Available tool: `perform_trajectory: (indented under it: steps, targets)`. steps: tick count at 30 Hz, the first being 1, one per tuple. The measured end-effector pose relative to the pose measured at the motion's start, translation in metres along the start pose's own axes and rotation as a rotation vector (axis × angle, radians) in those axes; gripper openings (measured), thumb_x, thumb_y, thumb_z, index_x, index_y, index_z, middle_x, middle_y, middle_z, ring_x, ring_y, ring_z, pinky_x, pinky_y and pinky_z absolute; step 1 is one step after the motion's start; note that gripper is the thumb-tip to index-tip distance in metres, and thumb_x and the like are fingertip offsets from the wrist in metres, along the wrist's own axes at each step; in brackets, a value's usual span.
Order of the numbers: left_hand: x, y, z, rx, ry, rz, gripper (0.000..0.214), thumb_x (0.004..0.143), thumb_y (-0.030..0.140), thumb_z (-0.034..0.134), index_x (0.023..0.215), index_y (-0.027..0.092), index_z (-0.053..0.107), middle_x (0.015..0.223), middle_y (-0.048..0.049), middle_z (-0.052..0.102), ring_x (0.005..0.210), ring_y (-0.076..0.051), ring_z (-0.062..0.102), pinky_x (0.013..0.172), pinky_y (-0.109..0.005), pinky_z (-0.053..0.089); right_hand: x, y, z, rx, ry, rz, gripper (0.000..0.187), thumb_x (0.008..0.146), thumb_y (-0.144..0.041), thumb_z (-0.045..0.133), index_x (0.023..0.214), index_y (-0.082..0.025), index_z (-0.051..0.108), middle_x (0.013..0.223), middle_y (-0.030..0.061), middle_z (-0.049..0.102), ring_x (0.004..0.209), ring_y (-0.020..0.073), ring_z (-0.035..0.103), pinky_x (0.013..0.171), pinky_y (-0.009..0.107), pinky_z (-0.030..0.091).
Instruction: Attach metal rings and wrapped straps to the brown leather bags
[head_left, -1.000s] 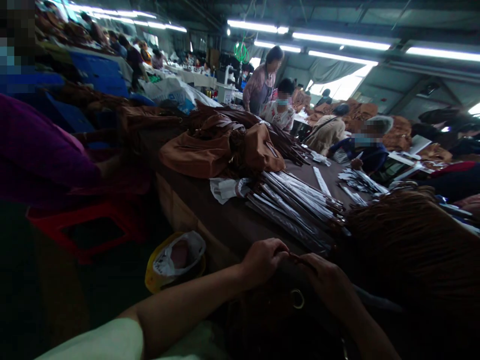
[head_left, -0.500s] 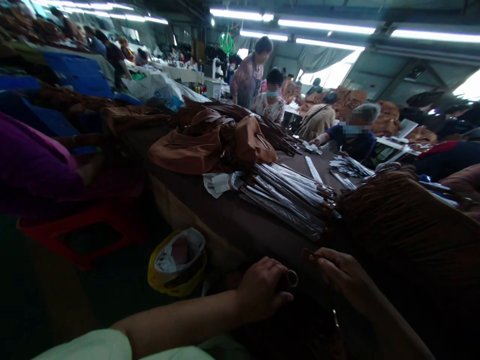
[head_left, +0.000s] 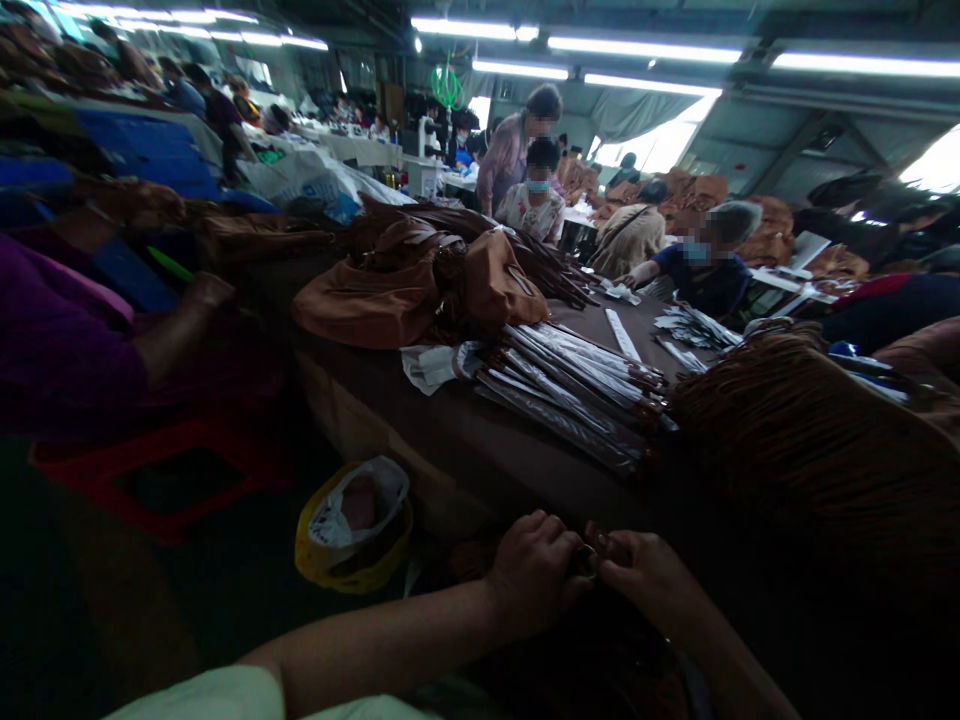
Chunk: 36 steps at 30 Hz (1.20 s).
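The left hand and right hand pinch a small metal ring between them; a loosened grip could drop it into the shadow below.

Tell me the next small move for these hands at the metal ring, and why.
Probably feed the small brown tab through the metal ring: the left hand and right hand meet at the ring, and the tab lies against it, though dim light hides the exact hold.

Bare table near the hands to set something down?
Bare table lies between the strap bundle and the left hand; a smaller patch sits left of the white strip. Crowded: the brown handbag and the fringe by the right hand.
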<state>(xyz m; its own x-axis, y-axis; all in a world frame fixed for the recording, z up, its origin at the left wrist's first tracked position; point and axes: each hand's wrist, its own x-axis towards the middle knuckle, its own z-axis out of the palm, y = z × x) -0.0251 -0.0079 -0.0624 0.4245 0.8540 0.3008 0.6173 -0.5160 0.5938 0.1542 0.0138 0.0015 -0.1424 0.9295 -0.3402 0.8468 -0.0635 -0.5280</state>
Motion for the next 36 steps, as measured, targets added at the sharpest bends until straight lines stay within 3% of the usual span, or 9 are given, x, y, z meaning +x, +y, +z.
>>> perform_trajectory:
  steps: [4,10,17,22,27,31,36]
  targets:
    - [-0.006,-0.004,0.001,-0.052,0.013,0.063,0.037,0.081,0.048,0.063,0.107,0.021,0.057,0.102,-0.0040,0.061,0.094,-0.021,0.055,0.093,-0.038,0.041,-0.004,0.004,0.011,0.114,-0.038,0.004,0.023,0.071,-0.036,0.055,0.060,-0.016,0.055,0.055,-0.0035,0.047,0.054,0.0104,0.040,0.049,0.023,0.028]
    - [-0.012,-0.009,0.000,-0.047,-0.023,0.181,0.037,0.087,0.051,0.055,0.105,0.018,0.055,0.103,-0.0042,0.063,0.095,-0.020,0.056,0.090,-0.035,0.042,-0.012,0.004,0.023,0.391,-0.076,0.154,0.032,0.064,-0.048,0.063,0.067,-0.018,0.054,0.050,-0.0076,0.037,0.043,0.0064,0.029,0.041,0.021,0.023]
    - [-0.019,-0.021,0.008,-0.110,-0.086,0.185,0.038,0.090,0.053,0.048,0.108,0.020,0.051,0.100,-0.0046,0.061,0.081,-0.016,0.060,0.067,-0.025,0.046,-0.014,0.000,0.021,0.432,-0.109,0.235,0.045,0.058,-0.056,0.071,0.078,-0.017,0.060,0.050,-0.0079,0.041,0.040,0.0059,0.033,0.038,0.020,0.026]
    - [-0.022,-0.030,0.017,-0.115,-0.006,0.289,0.039,0.089,0.054,0.047,0.102,0.017,0.053,0.091,-0.0057,0.061,0.074,-0.014,0.059,0.061,-0.023,0.045,-0.016,-0.001,0.022,0.552,-0.022,0.301,0.062,0.068,-0.076,0.050,0.081,-0.017,0.061,0.043,-0.0080,0.036,0.037,0.0068,0.031,0.038,0.020,0.021]
    - [-0.024,-0.034,0.025,-0.090,0.037,0.364,0.041,0.088,0.055,0.046,0.097,0.016,0.056,0.085,-0.0053,0.062,0.064,-0.012,0.059,0.053,-0.022,0.044,-0.018,-0.002,0.024,0.458,-0.108,0.227,0.058,0.067,-0.075,0.055,0.075,-0.017,0.058,0.047,-0.0097,0.028,0.041,0.0062,0.023,0.039,0.022,0.015]
    - [-0.028,-0.036,0.028,-0.085,0.048,0.409,0.040,0.087,0.055,0.046,0.088,0.017,0.058,0.077,-0.0035,0.062,0.057,-0.011,0.057,0.048,-0.021,0.042,-0.018,-0.002,0.024,0.306,-0.149,0.173,0.054,0.073,-0.070,0.052,0.073,-0.016,0.059,0.049,-0.0076,0.034,0.043,0.0075,0.029,0.040,0.022,0.020]
    - [-0.029,-0.036,0.028,-0.085,0.075,0.428,0.041,0.087,0.056,0.047,0.087,0.016,0.058,0.075,-0.0031,0.063,0.057,-0.011,0.057,0.048,-0.022,0.041,-0.017,-0.006,0.022,0.272,-0.238,0.135,0.052,0.075,-0.068,0.049,0.070,-0.017,0.055,0.051,-0.0066,0.036,0.045,0.0079,0.031,0.040,0.021,0.021]
